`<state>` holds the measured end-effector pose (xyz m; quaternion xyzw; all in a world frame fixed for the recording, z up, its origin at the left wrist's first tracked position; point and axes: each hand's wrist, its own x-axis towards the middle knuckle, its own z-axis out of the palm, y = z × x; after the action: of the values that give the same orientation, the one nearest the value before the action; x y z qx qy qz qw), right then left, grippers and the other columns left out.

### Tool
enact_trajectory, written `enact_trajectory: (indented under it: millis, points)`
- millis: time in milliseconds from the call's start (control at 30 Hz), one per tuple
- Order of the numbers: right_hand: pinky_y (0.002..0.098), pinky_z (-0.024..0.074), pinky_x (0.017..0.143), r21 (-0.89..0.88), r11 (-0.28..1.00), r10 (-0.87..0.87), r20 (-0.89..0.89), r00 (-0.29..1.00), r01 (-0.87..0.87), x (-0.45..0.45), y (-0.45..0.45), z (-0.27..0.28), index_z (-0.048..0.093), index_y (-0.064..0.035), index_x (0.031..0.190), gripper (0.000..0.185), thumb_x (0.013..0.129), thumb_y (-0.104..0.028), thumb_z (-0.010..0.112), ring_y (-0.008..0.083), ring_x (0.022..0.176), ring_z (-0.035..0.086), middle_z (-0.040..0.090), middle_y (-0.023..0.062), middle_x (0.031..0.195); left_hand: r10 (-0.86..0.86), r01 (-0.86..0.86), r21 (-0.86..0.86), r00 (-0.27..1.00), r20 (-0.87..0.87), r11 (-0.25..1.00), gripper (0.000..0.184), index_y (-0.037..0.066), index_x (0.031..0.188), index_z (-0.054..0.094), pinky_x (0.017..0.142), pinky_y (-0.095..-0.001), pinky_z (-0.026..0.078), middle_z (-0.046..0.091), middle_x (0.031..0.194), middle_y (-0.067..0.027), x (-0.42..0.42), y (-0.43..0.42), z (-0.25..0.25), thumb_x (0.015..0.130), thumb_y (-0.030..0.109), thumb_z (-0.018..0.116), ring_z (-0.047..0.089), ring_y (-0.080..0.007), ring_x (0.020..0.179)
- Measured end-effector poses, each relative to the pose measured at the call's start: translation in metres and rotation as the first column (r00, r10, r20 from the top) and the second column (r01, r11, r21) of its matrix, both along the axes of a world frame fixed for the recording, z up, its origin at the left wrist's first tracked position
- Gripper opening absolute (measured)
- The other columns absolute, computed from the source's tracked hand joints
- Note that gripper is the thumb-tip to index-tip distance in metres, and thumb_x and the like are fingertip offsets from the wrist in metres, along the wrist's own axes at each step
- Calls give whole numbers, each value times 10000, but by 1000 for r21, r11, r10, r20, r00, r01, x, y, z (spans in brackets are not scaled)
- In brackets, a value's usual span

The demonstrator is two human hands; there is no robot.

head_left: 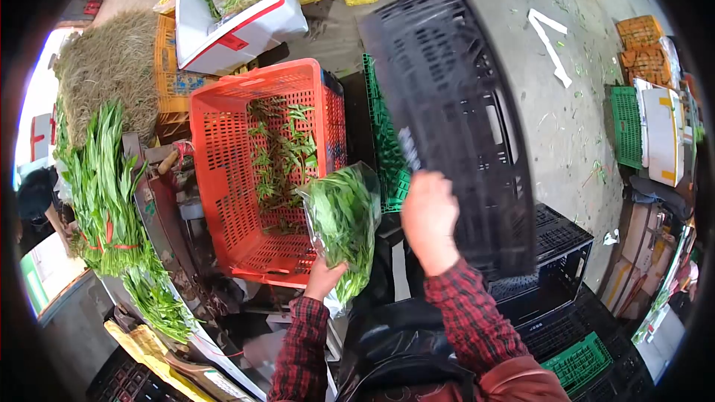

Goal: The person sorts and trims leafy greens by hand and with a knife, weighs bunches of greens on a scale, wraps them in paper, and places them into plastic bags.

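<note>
My left hand [325, 278] is closed on the lower end of a clear plastic bag of leafy greens [341, 216], held over the near right corner of a red plastic crate [211, 179]. Scattered green leaves and stems [281, 156] lie inside that crate. My right hand [431, 216], a little blurred, grips the left side of a black plastic crate [465, 126]; its fingertips are hard to make out. The black crate is tilted and smeared by motion. Behind it, partly covered, is a green crate [383, 130].
Bundled long-leaf greens [108, 179] and a dried straw-like heap [112, 59] are at the left. A white foam box [257, 26] with greens stands beyond the red crate. Another black crate [547, 283] sits at the lower right. Leaf scraps litter the concrete floor [555, 149].
</note>
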<state>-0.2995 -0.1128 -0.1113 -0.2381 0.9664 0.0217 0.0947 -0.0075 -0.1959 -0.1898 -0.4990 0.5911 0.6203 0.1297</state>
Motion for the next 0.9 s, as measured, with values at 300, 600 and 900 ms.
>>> enact_trajectory:
  millis: [300,600,900]
  points:
    - [444,435,972,-637,746,289,50,956,-193,13,4,-30,438,8,1352,765,704,-210,781,372,1189,528,422,241,1405,-41,40,-85,999,-12,996,302,0,1122,621,842,-322,493,683,1003,-57,14,4,-21,832,81,654,633,-154,928]
    - [432,442,968,-109,937,-344,-137,929,331,-110,174,-197,378,14,1407,826,770,-336,771,354,1154,551,553,239,1265,-33,36,-85,999,39,996,546,27,1255,532,928,-373,459,610,1173,-148,24,3,-15,744,126,696,599,-284,1084]
    - [264,460,671,-358,459,-191,854,484,813,-162,198,-217,645,6,1095,359,737,-4,623,120,720,566,642,20,840,-52,54,-146,998,19,988,563,41,1260,537,940,-381,457,602,1183,-159,12,2,-5,732,145,702,594,-318,1098]
